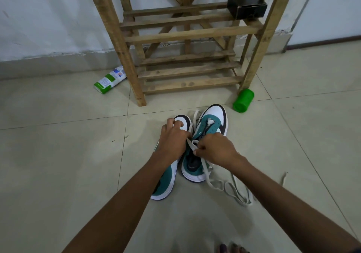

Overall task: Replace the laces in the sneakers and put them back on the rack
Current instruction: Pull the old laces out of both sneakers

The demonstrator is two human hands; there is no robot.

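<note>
right hand (pixel 215 148) pinches white lace (pixel 192 145) | left hand (pixel 173 135) grips it across right sneaker (pixel 203 145) | toe points toward rack (pixel 187 38)

My two bare forearms reach in from the lower frame and meet at centre. My left hand (pixel 173 135) lies knuckles up, fingers curled downward. My right hand (pixel 215 148) pinches with curled fingers and thumb.

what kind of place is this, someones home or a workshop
Most likely a plain room in a home, perhaps an entryway. A rough wooden shoe rack stands against a bare white wall on a pale tiled floor, with sneakers being laced on the floor in front of it.
</note>
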